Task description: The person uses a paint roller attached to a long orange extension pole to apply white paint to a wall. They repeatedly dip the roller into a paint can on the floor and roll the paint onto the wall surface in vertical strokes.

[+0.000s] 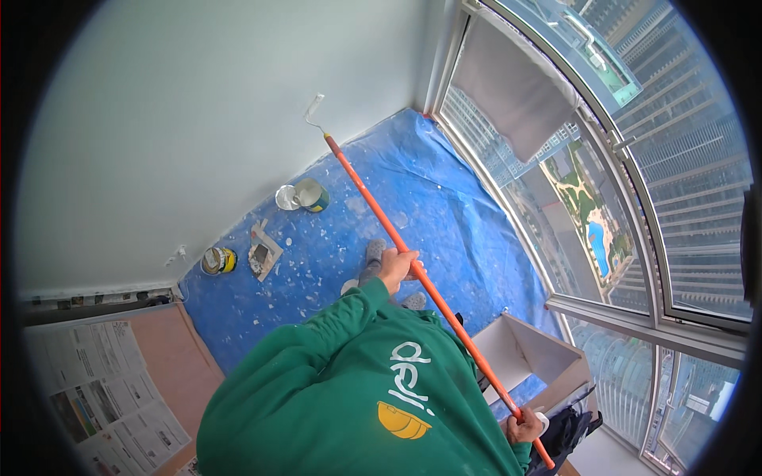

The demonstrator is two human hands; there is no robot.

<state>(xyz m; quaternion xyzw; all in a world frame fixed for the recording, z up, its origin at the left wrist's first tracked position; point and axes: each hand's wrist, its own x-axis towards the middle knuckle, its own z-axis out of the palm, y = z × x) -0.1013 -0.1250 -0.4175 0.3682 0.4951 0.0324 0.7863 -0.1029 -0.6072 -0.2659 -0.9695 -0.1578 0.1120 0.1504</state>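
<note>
A long orange extension pole (369, 198) runs slantwise in front of me, from the lower right up to the wall. At its far end a small white paint roller (316, 105) sits on a bent wire frame, by the wall; whether it touches the wall I cannot tell. My left hand (397, 270) is closed round the middle of the pole. Lower down, near the butt end, my right hand (524, 427) also grips it. Something white shows beside the right hand, too small to name.
Blue plastic sheeting (333, 238) covers the floor. By the pale wall (198, 95) stand an open paint can (311, 195), its lid (286, 198) and a yellow-black can (218, 260). A window (571, 198) lines the right, with an open-topped box (528, 353) and dark bag (567, 432) nearby. Newspaper (119, 389) lies lower left.
</note>
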